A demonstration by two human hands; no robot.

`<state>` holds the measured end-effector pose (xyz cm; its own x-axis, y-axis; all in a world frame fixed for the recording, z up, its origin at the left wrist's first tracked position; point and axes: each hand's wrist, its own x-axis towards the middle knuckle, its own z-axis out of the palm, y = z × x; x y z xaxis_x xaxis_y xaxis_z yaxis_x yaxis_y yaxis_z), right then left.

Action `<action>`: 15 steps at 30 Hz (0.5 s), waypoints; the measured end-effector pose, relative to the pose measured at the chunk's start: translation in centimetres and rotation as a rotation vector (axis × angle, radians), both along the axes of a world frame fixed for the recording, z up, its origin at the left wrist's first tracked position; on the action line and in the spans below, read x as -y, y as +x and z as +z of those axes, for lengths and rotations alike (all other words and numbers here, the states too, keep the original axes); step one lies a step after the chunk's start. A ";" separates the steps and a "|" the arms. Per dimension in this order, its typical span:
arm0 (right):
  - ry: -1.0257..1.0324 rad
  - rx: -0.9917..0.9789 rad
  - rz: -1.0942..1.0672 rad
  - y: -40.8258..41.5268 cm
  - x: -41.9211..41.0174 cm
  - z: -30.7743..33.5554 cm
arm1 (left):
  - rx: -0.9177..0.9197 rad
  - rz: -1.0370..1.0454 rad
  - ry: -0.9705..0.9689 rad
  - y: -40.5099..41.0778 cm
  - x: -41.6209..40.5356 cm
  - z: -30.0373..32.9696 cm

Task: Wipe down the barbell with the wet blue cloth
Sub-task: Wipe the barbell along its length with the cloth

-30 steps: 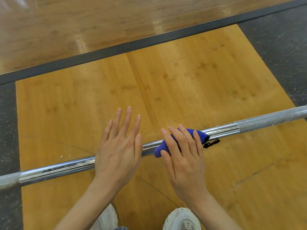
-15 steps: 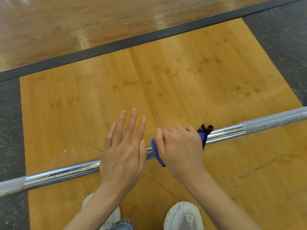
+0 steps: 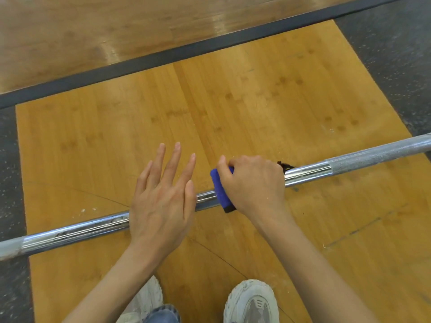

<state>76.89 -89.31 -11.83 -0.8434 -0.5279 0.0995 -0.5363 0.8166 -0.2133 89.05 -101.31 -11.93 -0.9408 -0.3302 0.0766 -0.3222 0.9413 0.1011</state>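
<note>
Bar: barbell [image 3: 310, 172] lies on the wooden floor [image 3: 116, 141], running under both hands from lower left to upper right; smooth chrome centre, knurled grey sections further out past each hand.
Cloth: blue cloth [image 3: 220, 191] wrapped round the bar, inside the right hand's grasp; a blue edge shows on the side facing the left hand, a dark tag sticks out past the knuckles on the far side.
Right hand: right hand [image 3: 254, 183] curled over the bar, fingers closed round cloth and bar together.
Left hand: left hand [image 3: 161, 203] flat, fingers straight and spread, palm over the bar just beside the cloth; holds nothing. Contact with the bar cannot be confirmed.
Handling, bar: judged heavy and rigid, prone to rolling on the floor; chrome likely slippery once wet.
Handling, cloth: soft, light, conforms to the shaft.
Grip advice: keep the cloth encircling the shaft; steady the bar with the flat palm.
Also seen: two shoes [image 3: 253, 301] nearer than the hands.
</note>
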 end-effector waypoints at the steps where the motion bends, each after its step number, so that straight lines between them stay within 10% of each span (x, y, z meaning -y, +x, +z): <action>1: -0.132 -0.031 0.048 0.7 -0.7 -0.4 | -0.016 -0.009 -0.019 -0.1 0.2 0.0; 15: -0.324 -0.138 0.140 2.2 -3.1 -2.7 | -0.100 -0.165 -0.128 -1.9 2.5 -0.3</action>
